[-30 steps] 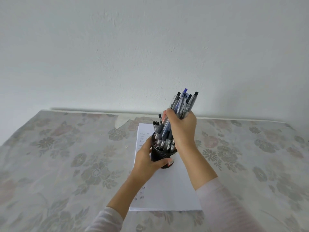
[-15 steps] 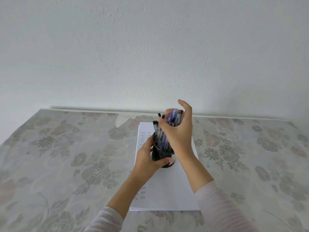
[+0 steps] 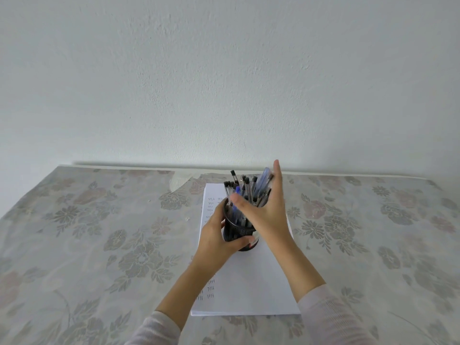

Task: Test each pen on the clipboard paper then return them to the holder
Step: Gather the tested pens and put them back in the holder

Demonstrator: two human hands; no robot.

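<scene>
The mesh holder (image 3: 236, 231) on the paper (image 3: 251, 282) holds the pens (image 3: 246, 189); my left grip (image 3: 214, 237) clasps its side. My right grip (image 3: 266, 217), clenched on the raised bundle a second ago, is now released, fingers spread above the holder.

1. The right hand (image 3: 263, 215) was blurred and hid some of the pens (image 3: 245, 188).
2. The left hand (image 3: 216, 235) covered part of the holder (image 3: 239, 231).
3. Marks on the paper (image 3: 251, 282) were too small to read.
</scene>
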